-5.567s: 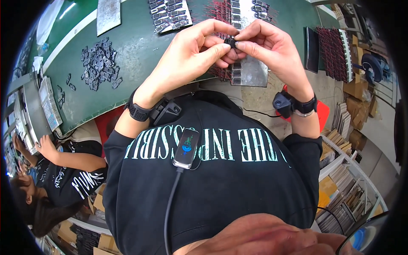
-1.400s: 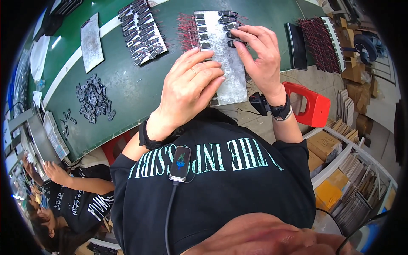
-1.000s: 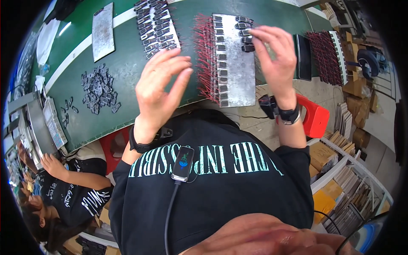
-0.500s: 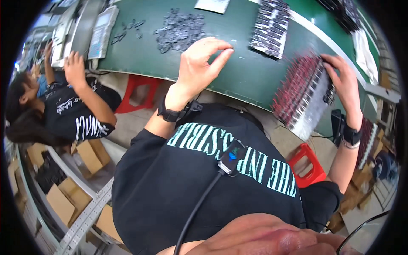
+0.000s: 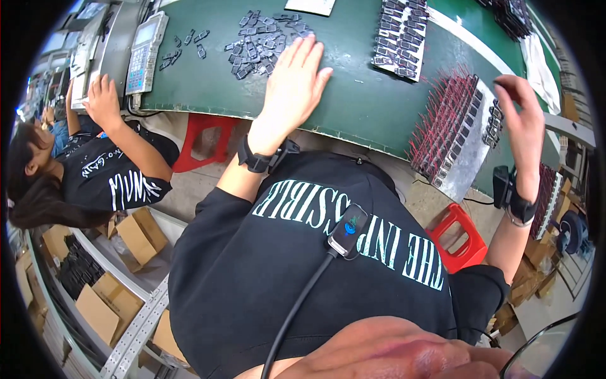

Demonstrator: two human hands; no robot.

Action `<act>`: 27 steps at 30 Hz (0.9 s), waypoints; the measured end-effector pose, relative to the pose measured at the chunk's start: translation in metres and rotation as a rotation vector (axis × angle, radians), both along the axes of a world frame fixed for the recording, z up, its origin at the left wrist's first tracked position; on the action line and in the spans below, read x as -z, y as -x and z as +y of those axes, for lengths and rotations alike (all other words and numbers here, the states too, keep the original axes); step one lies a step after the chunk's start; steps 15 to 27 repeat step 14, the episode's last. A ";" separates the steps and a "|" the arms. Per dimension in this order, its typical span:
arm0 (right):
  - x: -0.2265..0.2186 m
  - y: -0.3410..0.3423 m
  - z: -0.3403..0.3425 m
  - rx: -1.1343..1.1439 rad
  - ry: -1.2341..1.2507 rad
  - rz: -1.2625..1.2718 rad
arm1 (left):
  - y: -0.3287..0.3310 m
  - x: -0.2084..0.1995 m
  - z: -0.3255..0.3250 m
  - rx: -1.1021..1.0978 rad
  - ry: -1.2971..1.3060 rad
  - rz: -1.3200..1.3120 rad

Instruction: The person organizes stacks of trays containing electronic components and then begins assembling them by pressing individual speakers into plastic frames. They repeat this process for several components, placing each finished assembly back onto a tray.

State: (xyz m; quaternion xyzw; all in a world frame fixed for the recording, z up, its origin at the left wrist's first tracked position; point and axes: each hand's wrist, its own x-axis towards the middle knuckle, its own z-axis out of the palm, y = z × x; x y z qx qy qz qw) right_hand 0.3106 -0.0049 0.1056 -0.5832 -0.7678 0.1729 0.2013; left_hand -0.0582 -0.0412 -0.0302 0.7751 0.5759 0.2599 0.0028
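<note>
A loose pile of small black plastic parts lies on the green table. My left hand reaches over the pile's right edge, fingers stretched out and nothing visible in them. At the right, a pale board stands tilted at the table's front edge. It carries rows of small black pieces with thin red wires sticking up. A few more black parts sit on its right side. My right hand is just beyond that side, thumb and curved fingers apart, with nothing visible between them.
Another board filled with black parts lies farther back. Several loose parts lie left of the pile, near a grey keypad device. A co-worker sits at the left. Red stools stand below the table.
My left hand has stretched from a curled pose and moved up onto the pile's edge. My right hand has come off the tilted board's top corner, moving slightly right.
</note>
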 end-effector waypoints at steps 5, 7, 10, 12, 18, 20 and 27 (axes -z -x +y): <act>-0.031 -0.005 -0.054 0.107 0.101 0.557 | 0.011 0.000 0.002 0.055 -0.135 -0.073; -0.028 0.001 -0.074 0.098 0.143 0.746 | 0.016 -0.004 0.008 0.030 -0.193 -0.086; -0.015 0.004 -0.095 0.070 0.223 1.131 | 0.015 -0.012 0.012 -0.070 -0.043 -0.172; -0.009 0.003 -0.100 0.064 0.165 1.209 | 0.010 -0.015 0.016 -0.040 -0.024 -0.162; -0.007 0.001 -0.102 0.062 0.134 1.248 | -0.001 -0.014 0.023 0.025 0.013 -0.146; -0.007 0.001 -0.102 0.062 0.134 1.248 | -0.001 -0.014 0.023 0.025 0.013 -0.146; -0.007 0.001 -0.102 0.062 0.134 1.248 | -0.001 -0.014 0.023 0.025 0.013 -0.146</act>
